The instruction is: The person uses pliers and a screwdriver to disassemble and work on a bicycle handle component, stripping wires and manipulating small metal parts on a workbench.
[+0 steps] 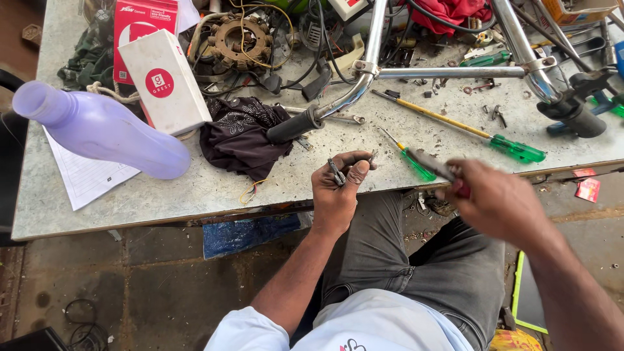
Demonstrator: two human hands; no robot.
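Note:
My left hand (339, 185) is closed around a small grey metal part (337, 173) with a thin end sticking out to the right, held just in front of the workbench edge. My right hand (497, 198) grips a tool with a red handle (462, 190) and a grey metal shaft (429, 164) that points left toward the small part. The right hand is blurred. Both hands hover above my lap, over grey trousers.
On the worn grey workbench (195, 192) lie two green-handled screwdrivers (517, 149), a chrome handlebar with black grips (364, 71), a dark cloth (240, 133), a tipped lavender bottle (104, 130), red and white boxes (162, 81), a copper-wound stator (244, 40), wires and loose screws.

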